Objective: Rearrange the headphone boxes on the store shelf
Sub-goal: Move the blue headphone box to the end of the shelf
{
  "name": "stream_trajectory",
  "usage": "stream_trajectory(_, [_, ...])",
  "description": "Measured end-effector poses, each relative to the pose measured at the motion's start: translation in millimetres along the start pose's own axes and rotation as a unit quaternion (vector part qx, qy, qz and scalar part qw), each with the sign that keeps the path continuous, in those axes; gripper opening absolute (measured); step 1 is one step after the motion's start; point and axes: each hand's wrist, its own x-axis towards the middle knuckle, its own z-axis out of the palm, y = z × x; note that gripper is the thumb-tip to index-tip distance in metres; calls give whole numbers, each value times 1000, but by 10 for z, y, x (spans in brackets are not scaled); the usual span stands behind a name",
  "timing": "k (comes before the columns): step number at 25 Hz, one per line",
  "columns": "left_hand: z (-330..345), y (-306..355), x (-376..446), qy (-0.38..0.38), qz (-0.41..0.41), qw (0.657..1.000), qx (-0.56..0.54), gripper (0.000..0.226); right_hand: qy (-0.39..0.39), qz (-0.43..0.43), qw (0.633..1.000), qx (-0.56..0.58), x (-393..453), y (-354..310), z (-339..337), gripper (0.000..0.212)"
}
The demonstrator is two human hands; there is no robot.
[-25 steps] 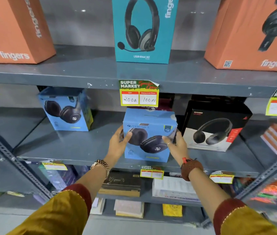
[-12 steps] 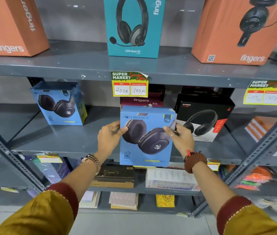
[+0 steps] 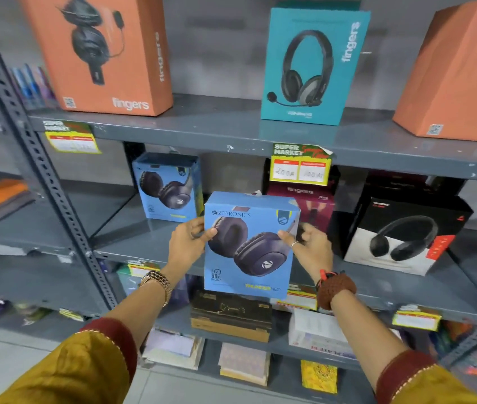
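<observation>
I hold a blue Zebronics headphone box (image 3: 250, 246) in the air in front of the middle shelf (image 3: 132, 243). My left hand (image 3: 187, 243) grips its left edge and my right hand (image 3: 311, 249) grips its right edge. A second blue Zebronics box (image 3: 168, 186) stands further back on the same shelf, to the left. Behind the held box is a maroon fingers box (image 3: 310, 208), and a black headphone box (image 3: 400, 234) stands to the right.
The top shelf (image 3: 216, 126) carries two orange fingers boxes (image 3: 106, 51) (image 3: 461, 71) and a teal fingers box (image 3: 310, 65). Yellow price tags (image 3: 300, 166) hang on shelf edges. A perforated grey upright (image 3: 36, 158) stands at the left. Books and packets fill the lower shelves.
The blue box has come off the middle shelf toward me and slightly left, held in both hands. My view has swung left, so the shelf contents sit further right.
</observation>
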Motion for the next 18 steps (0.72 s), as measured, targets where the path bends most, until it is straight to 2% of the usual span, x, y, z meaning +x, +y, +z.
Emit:
stream_trajectory(3, [-518,-259,314,15,-13,1000,4,45,-29,0,999,23,77,-192,643,45])
stream_trajectory(5, [-886,-458,597,35,-32,999,2,40,-49,5,998,37,190,-317,1137,51])
stream_trajectory(8, [-1370,-698,1008,47,-55,997,-6,23,-61,15,996,56,354,-528,1795,38])
stream_trajectory(13, [-1823,-1006,1574,49,-70,996,-6,28,-61,21,996,68,573,-740,2503,40])
stream_trajectory(18, [-1976,-1195,1923,36,-75,996,-18,29,-44,34,996,74,713,-784,2844,42])
